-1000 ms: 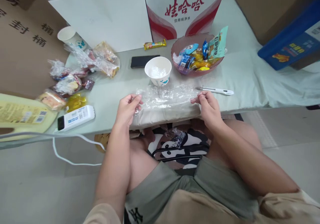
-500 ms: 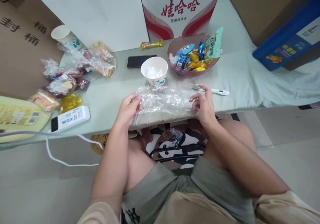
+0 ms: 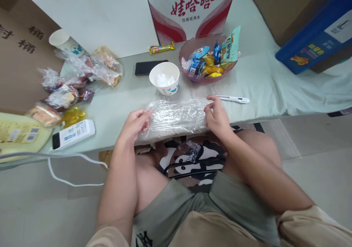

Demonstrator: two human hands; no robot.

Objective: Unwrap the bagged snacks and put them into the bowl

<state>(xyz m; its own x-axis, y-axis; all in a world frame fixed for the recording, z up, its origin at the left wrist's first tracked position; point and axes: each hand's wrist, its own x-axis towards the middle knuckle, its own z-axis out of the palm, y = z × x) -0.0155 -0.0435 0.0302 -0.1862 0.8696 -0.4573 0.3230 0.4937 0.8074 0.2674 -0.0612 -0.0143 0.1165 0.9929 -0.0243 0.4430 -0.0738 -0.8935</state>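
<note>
A crinkled sheet of clear plastic wrap [image 3: 178,115] lies spread along the table's near edge between my hands. My left hand [image 3: 136,122] pinches its left end between thumb and fingers. At the right end, my right hand [image 3: 216,115] is closed on the wrap, its index finger stretched out along the top corner. Just beyond the wrap stands a white paper cup [image 3: 165,79] with crumpled clear plastic inside. A white utility knife [image 3: 233,99] lies to the right of my right hand, its left end close to my fingertips.
Behind the cup are a black phone [image 3: 150,68], a yellow snack bar [image 3: 162,48] and a pink bowl [image 3: 184,52] of wrapped snacks. Wrapped foods [image 3: 64,96], a tipped paper cup [image 3: 62,39] and a white device [image 3: 74,134] sit at left. Boxes [image 3: 189,15] line the back.
The wrap now lies flatter and straighter between my hands. My right hand has lowered its raised fingers onto the wrap's right end. The view has shifted slightly.
</note>
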